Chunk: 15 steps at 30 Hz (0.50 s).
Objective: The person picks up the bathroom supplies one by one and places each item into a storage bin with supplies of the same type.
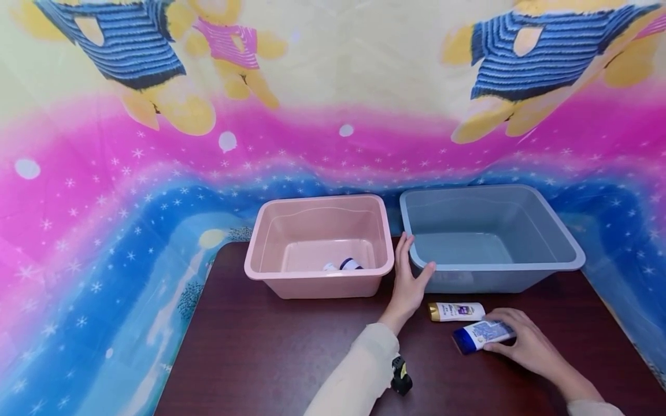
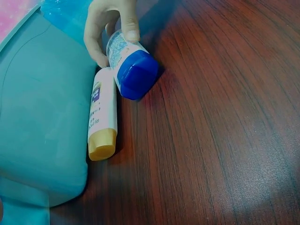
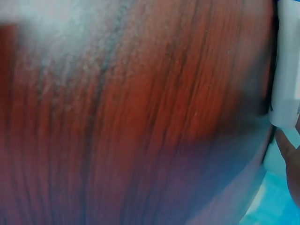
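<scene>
My right hand (image 1: 528, 344) grips a small bottle with a dark blue cap (image 1: 481, 337) between thumb and fingers, low over the table. Beside it lies a white bottle with a gold cap (image 1: 457, 312), label up. In the left wrist view the blue-capped bottle (image 2: 136, 70) slants beside the upper end of the gold-capped one (image 2: 103, 115). My left hand (image 1: 408, 289) rests on the near left corner of the grey-blue bin (image 1: 489, 267), fingers extended along its side and thumb at the front rim. The right wrist view shows only part of a white bottle (image 3: 287, 65).
A pink bin (image 1: 319, 286) stands left of the grey-blue one, with a dark-capped container (image 1: 350, 264) and a small white item (image 1: 330, 267) inside. Both bins sit at the back of the dark wooden table (image 1: 250, 358), against a printed cloth backdrop (image 1: 333, 115).
</scene>
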Motion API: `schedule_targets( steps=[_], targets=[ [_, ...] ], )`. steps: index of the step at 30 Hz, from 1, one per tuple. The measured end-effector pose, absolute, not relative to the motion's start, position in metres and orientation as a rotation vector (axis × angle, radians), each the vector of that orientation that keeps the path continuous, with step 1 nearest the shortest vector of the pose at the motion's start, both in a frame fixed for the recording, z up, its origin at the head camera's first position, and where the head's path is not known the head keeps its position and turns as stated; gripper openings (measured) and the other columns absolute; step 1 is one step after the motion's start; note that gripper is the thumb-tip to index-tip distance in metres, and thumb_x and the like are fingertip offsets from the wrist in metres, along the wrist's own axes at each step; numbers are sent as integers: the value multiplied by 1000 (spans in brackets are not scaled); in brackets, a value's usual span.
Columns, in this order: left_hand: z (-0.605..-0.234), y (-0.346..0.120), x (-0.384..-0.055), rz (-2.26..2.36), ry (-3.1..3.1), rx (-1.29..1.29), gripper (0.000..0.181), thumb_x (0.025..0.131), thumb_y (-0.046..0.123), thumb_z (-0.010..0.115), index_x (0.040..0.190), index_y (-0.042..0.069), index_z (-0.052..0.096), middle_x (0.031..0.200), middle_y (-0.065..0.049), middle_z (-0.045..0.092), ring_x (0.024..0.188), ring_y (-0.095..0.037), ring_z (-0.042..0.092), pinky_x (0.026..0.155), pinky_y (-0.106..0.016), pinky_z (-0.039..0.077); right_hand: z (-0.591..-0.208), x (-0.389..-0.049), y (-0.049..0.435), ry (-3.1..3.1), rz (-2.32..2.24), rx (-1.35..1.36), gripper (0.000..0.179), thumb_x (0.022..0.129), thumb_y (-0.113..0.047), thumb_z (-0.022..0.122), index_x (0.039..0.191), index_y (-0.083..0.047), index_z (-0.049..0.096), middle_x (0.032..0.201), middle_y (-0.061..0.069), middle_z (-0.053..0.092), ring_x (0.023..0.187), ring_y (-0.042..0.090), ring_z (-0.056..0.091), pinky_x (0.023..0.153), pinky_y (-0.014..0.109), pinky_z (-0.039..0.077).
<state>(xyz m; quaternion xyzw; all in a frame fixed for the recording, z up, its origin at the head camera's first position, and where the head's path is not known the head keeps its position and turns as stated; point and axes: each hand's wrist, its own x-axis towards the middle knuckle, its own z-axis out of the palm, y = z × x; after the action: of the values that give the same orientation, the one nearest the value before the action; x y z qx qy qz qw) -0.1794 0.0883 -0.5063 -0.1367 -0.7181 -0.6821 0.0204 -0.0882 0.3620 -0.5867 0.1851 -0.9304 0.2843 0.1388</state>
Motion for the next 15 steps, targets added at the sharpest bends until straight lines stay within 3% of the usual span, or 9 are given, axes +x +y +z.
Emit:
schedule_targets(
  steps=[4, 11, 15],
  targets=[
    [-508, 88, -180, -2125, -2218, -435, 67, 100, 32, 58, 155, 39, 20, 163, 19, 6, 148, -11, 12, 116, -51, 22, -593, -89, 360, -2705, 825, 564, 65, 54, -27, 97, 111, -16, 69, 114, 8, 61, 108, 18, 44, 92, 8, 18],
    [-509, 89, -180, -2125, -2206, -444, 66, 100, 32, 57, 155, 38, 21, 163, 18, 7, 148, -11, 12, 116, -51, 22, -599, -91, 356, -2725, 741, 595, 71, 48, -29, 98, 113, -19, 70, 112, 1, 59, 104, 19, 45, 84, 29, 31],
    [-510, 89, -181, -2134, -2190, -438, 65, 100, 32, 58, 154, 39, 22, 162, 21, 7, 148, -9, 13, 116, -49, 22, -599, -92, 354, -2714, 741, 584, 70, 46, -24, 99, 110, -19, 72, 109, -1, 60, 102, 16, 45, 83, 30, 31]
  ],
)
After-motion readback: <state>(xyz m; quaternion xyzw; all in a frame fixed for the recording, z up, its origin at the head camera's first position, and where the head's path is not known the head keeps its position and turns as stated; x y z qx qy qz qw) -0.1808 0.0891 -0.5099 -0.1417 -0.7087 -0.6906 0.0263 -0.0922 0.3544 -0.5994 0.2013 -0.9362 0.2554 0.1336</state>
